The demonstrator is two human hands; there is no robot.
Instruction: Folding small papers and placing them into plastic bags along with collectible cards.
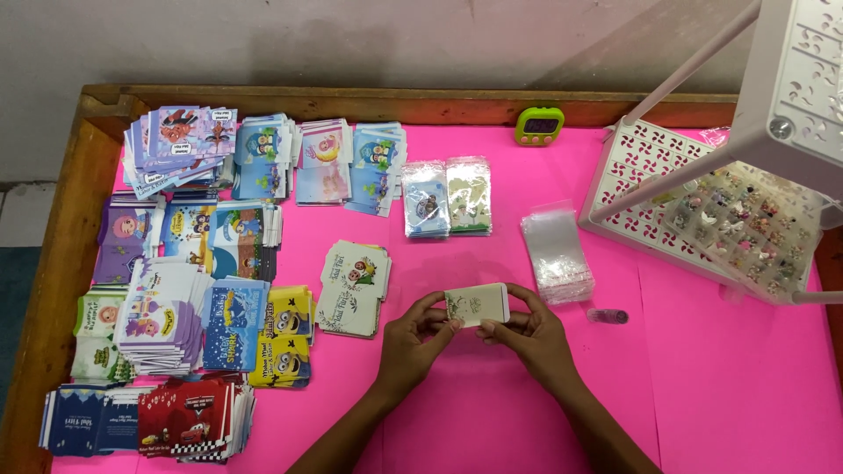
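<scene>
Both my hands hold one small cream card [479, 304] with a green leafy print, just above the pink table [702, 386]. My left hand [411, 341] pinches its left end and my right hand [532, 332] grips its right end and lower edge. A stack of matching cream cards [353, 276] lies just left of my left hand. A pile of clear plastic sleeves [557, 255] lies just beyond my right hand. Two packed card bundles in clear sleeves [448, 197] lie further back.
Several stacks of colourful cartoon cards [193, 263] cover the table's left half. A white perforated rack [702, 211] with a tray of small trinkets stands at the right. A green timer [539, 125] sits by the wooden back rim. A small purple tube [608, 315] lies right of my hands.
</scene>
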